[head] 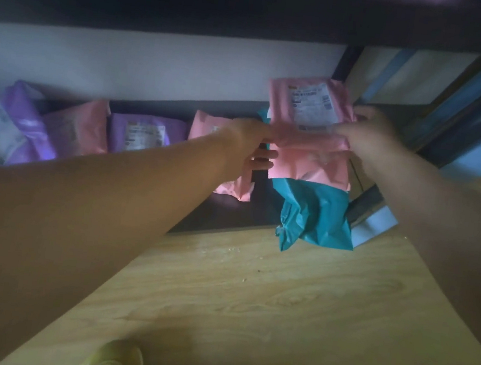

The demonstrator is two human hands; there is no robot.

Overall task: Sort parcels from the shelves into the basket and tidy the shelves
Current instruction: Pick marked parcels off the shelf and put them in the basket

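A stack of soft parcels is held between both hands at the right end of a low dark shelf [217, 210]. On top is a pink parcel [308, 112] with a white label, under it a second pink parcel [311, 166], and at the bottom a teal parcel [317, 216] hanging over the shelf edge. My left hand [253, 141] grips the stack's left edge, fingers curled underneath. My right hand [366, 134] pinches the right edge of the top pink parcel. No basket is in view.
More parcels lie along the shelf: a pink one [209, 127] behind my left hand, a purple one [145, 137], another pink one [79, 129], and a purple-white one [13, 124] at far left. Wooden floor [278, 308] lies below; the upper shelf board [224, 7] overhangs.
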